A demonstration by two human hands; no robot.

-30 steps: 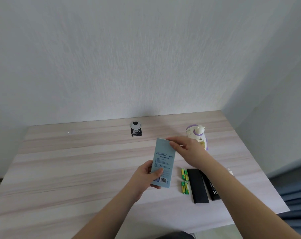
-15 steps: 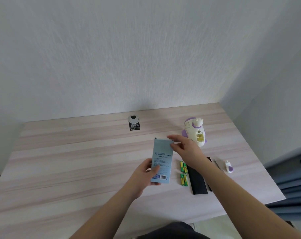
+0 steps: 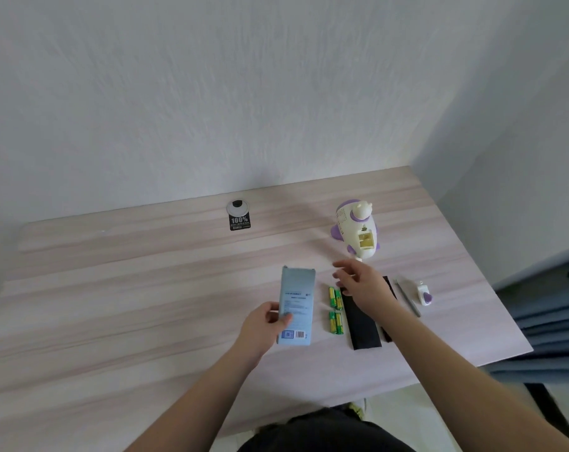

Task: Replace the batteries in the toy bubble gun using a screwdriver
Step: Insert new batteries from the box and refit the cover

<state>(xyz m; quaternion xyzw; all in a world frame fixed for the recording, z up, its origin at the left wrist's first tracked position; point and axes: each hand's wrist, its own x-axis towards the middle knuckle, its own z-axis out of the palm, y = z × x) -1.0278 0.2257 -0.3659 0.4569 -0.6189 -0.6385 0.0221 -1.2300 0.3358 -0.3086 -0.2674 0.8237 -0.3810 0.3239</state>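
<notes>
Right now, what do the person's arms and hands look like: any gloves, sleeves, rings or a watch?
Both arms are bare up to the picture's lower edge, with no sleeve in view. The left hand and the right hand wear no gloves, and no ring, watch or bracelet shows on either.

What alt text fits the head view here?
A person's left hand holds a pale blue box over a wooden table, while the open right hand hovers above green batteries; a white-and-purple bubble gun lies beyond, battery compartment open.
</notes>
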